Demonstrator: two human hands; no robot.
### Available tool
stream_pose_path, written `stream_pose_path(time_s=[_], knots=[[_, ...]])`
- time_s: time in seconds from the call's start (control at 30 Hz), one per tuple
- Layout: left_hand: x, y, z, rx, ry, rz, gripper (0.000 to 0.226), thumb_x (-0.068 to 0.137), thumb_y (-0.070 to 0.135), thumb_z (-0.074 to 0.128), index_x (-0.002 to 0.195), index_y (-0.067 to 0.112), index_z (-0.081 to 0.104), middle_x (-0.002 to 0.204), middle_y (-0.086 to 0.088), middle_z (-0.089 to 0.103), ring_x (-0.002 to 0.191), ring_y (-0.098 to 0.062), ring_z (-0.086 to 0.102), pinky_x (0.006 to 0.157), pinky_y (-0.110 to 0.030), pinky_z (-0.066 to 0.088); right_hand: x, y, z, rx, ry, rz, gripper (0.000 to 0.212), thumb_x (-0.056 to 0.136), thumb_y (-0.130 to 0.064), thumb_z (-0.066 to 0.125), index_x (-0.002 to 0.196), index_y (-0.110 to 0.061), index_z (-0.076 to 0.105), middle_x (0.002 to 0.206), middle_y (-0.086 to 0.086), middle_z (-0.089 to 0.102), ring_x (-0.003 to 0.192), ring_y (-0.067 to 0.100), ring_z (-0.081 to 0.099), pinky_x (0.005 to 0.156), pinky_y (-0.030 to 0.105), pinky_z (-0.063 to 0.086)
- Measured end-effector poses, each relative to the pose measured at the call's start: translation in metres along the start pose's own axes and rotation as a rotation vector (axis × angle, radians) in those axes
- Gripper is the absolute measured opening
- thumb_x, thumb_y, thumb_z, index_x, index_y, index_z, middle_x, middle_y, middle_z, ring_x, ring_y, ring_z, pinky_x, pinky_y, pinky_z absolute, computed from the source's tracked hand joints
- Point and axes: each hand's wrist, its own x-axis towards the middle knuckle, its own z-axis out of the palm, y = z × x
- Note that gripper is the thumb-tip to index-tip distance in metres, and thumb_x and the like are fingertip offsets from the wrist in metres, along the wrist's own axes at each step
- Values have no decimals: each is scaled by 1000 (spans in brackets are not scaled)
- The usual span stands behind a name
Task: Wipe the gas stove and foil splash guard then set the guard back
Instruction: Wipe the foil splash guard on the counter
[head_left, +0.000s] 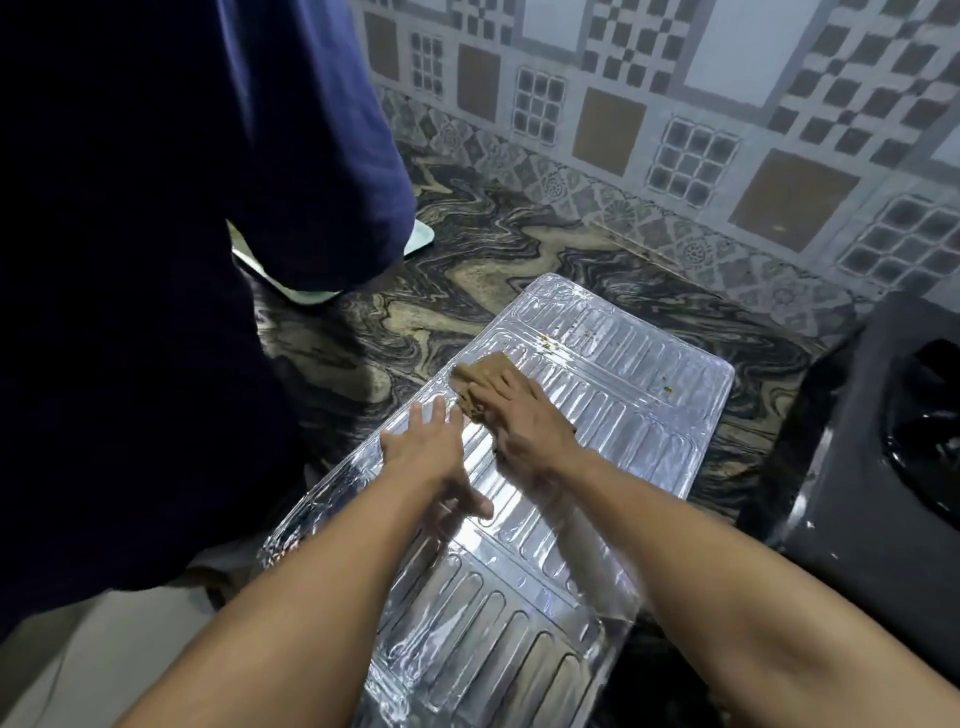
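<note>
The ribbed silver foil splash guard (613, 395) lies flat on the marbled countertop (519, 244), running from the near edge toward the wall. My left hand (428, 449) rests flat on it with fingers spread, holding nothing. Just to its right, my right hand (524, 421) presses a brown cloth (480, 376) onto the foil near the guard's left edge. A few small yellow specks dot the far part of the guard. The black gas stove (878, 457) sits at the right edge of the view, partly cut off.
Another person in dark blue clothing (182, 234) stands close on the left, covering much of that side. A white board or tray (311, 291) pokes out from behind them on the counter. A patterned tiled wall (675, 104) backs the counter.
</note>
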Motion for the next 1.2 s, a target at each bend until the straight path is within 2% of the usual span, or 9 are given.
stream_pose_path(time_s=[0.1,0.27,0.47,0.53,0.67,0.77,0.9,1.0,1.2], knots=[[-1,-1,1,-20,9,15,145,45,70,82,155,23,0,162,0,-12,149,-29,-7,113,-59,22,26,24,-4,-17,-75,35,62,98,-13,42,153,-32,20,163,-7,8,150,24,3,119,49,-3],[-4,0,-1,-54,18,15,144,46,67,83,155,23,-1,162,-1,-11,149,-30,-6,114,-60,20,59,38,-1,-30,-11,124,73,93,-5,42,154,-34,15,163,-7,5,149,33,5,116,57,-3],[-6,3,-3,-52,-9,-17,144,49,65,83,154,24,-6,162,0,-14,149,-29,-9,115,-62,15,66,30,6,-76,-84,-107,72,95,-12,44,154,-35,10,163,-9,-1,149,25,3,119,56,3],[-5,3,-3,-57,-31,-21,144,49,65,83,154,24,-7,161,0,-16,149,-28,-10,116,-62,14,72,46,1,-80,-66,-47,65,97,-17,41,154,-35,15,163,-8,2,150,26,4,118,58,8],[-6,4,-5,-89,-41,-33,143,50,62,84,154,25,-7,161,0,-16,148,-29,-11,116,-62,8,83,82,-23,-98,-19,148,79,88,-6,48,154,-34,14,163,-6,7,147,27,9,117,54,10],[-10,8,-9,-87,-43,-49,141,52,60,84,154,26,-7,161,0,-16,148,-28,-11,114,-63,6,87,87,-33,-90,37,260,76,88,-2,46,153,-30,20,162,-2,15,144,32,18,116,53,15],[-12,10,-11,-112,-41,-67,140,53,57,85,154,25,-6,161,1,-16,148,-26,-12,114,-62,6,82,42,-15,-30,95,52,65,93,-8,47,151,-28,24,162,-5,12,141,29,24,117,54,15],[-13,10,-10,-155,-39,-78,140,51,54,87,154,27,-4,161,3,-15,148,-24,-12,116,-58,4,80,29,-2,-167,3,-49,78,89,-12,49,155,-28,9,164,-2,1,149,28,6,116,56,2],[-11,11,-10,-161,-47,-89,142,49,56,86,154,29,-6,160,4,-15,148,-23,-13,117,-56,1,88,67,-27,-43,9,247,89,81,-7,55,155,-25,9,163,9,8,148,32,4,118,53,2]])
